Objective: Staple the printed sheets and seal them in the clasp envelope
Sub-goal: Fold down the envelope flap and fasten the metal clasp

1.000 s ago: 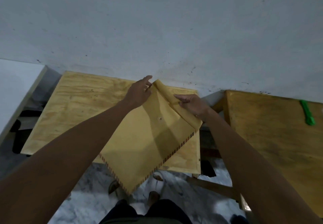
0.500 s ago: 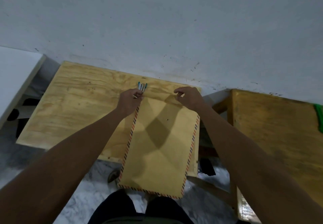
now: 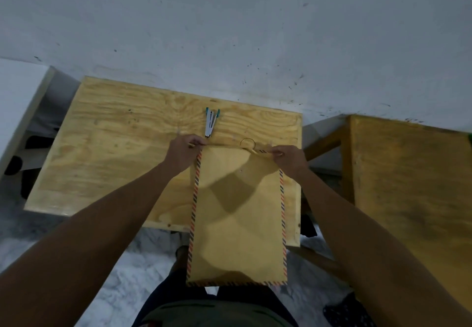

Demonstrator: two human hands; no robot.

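Both hands hold the envelope's top edge over the bench.

The left hand point(image 3: 182, 151) pinches the top left corner of the envelope point(image 3: 237, 224); the stapler point(image 3: 211, 122) lies on the bench point(image 3: 115, 148) just beyond that grip. Between the two grips a thin string loop point(image 3: 247, 142) shows at the top edge. The right hand point(image 3: 290, 159) pinches the top right corner. Below both grips the striped-edged envelope reaches past the bench's near edge toward the person.
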